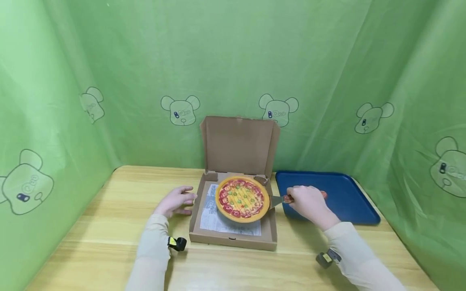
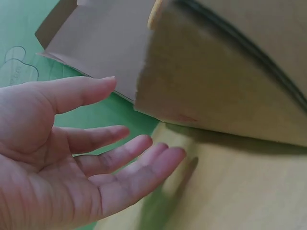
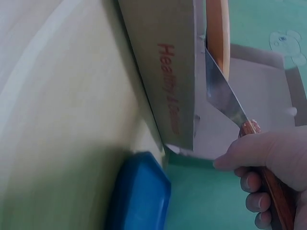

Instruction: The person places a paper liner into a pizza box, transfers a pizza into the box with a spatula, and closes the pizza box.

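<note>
A pizza [image 1: 242,199] with red, yellow and green toppings is over the open cardboard pizza box [image 1: 233,241], borne on a pizza server [image 3: 224,97]. My right hand [image 1: 309,204] grips the server's brown wooden handle [image 3: 276,196], to the right of the box. In the right wrist view the metal blade lies under the pizza's edge [image 3: 218,33], which stands above the box wall. Beside the box's left wall is my left hand [image 1: 177,201], fingers spread and relaxed, holding nothing. The left wrist view shows its fingertips [image 2: 175,155] apart from the cardboard.
The box lid [image 1: 240,145] stands raised at the back. A printed paper sheet [image 1: 211,216] lines the box. A blue tray [image 1: 349,204] lies on the wooden table [image 1: 109,242] at the right, partly under my right hand. Green curtains [image 1: 233,52] enclose the back and sides.
</note>
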Demonstrator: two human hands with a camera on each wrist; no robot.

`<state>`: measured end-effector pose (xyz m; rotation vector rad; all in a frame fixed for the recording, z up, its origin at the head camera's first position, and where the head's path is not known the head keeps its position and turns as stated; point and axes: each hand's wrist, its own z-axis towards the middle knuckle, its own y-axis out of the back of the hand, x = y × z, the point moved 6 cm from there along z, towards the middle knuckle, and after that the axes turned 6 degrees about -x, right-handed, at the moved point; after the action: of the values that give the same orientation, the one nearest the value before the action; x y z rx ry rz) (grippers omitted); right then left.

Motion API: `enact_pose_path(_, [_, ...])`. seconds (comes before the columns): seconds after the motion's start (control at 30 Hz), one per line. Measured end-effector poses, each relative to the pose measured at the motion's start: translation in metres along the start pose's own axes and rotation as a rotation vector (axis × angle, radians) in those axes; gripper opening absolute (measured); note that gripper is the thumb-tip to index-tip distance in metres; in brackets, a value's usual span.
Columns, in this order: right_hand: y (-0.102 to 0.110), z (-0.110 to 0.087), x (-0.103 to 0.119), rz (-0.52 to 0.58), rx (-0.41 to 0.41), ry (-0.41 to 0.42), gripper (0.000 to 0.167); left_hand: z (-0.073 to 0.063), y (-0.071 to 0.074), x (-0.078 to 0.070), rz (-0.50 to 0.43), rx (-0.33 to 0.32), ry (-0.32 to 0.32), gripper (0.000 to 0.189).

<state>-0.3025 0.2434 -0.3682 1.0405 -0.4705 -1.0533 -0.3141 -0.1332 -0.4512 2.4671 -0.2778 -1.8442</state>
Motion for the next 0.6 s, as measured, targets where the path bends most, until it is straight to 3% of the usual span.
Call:
enact_pose_path(0.13, [-0.006,0.005,0.010,-0.002,-0.025,0.039,0.032,0.004,-0.003,0.008,0.002,0.015,0.026,0.063])
enact_pose_path(0.3, [-0.013,0.013,0.018,0.011,0.003,0.052,0.025,0.008,-0.005,0.016,-0.011,0.019,0.047,0.059])
enact_pose_path(0.6, [-0.022,0.022,0.021,0.000,0.028,0.082,0.016,0.010,-0.006,0.020,-0.023,0.022,0.048,0.056])
